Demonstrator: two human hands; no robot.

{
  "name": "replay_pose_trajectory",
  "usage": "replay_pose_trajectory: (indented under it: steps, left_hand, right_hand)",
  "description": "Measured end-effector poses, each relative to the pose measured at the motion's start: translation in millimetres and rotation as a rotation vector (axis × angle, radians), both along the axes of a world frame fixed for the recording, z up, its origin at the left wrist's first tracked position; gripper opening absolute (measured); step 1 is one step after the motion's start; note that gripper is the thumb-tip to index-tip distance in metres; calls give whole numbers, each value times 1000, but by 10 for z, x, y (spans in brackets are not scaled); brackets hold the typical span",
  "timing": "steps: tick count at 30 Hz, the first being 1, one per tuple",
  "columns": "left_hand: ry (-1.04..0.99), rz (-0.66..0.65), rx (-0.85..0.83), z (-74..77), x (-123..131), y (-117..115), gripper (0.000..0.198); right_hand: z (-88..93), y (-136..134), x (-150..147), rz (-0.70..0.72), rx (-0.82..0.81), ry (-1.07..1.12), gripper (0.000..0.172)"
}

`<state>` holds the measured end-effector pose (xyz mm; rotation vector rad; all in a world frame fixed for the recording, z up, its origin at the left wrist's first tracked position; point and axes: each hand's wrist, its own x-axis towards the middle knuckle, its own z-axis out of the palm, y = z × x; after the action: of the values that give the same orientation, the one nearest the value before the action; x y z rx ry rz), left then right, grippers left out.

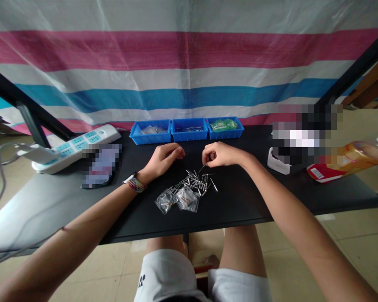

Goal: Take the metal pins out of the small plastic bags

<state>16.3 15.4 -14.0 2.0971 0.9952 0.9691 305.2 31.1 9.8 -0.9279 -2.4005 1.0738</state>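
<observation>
A loose pile of silvery blind rivets point(197, 181) lies on the black table, with one rivet apart at its right. Two small clear plastic bags point(187, 199) with small parts inside lie against the pile's near side. My right hand point(219, 154) is just above the pile, thumb and fingertips pinched on a rivet point(202, 168) whose thin shank points down. To the left, my left hand point(165, 158) rests by the table with fingers curled and thumb against them; whatever they hold, if anything, is hidden.
Three blue bins stand in a row behind my hands: the left bin point(150, 139) holds clear bags, the middle bin point(189, 136) thin metal pieces, the right bin point(226, 133) green bags. A power strip point(78, 147) and a blurred phone point(102, 165) lie left. A red-yellow package point(346, 161) lies right.
</observation>
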Motion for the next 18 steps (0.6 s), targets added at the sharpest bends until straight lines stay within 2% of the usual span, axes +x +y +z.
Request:
replay_pose_trajectory:
  steps: [4, 9, 13, 18]
  left_hand:
    - [-23, -5, 2, 8, 5, -14, 42]
    - [-26, -23, 66, 40, 15, -51, 34]
    - [0, -4, 124, 34, 26, -59, 27]
    - [9, 6, 176, 30, 37, -52, 26]
  right_hand:
    - [7, 17, 4, -115, -82, 161, 7]
    - [-89, -44, -221, -304, -195, 462, 22]
    - [-153, -117, -383, -319, -309, 566, 27]
    - [-191, -133, -432, -316, -353, 572, 26]
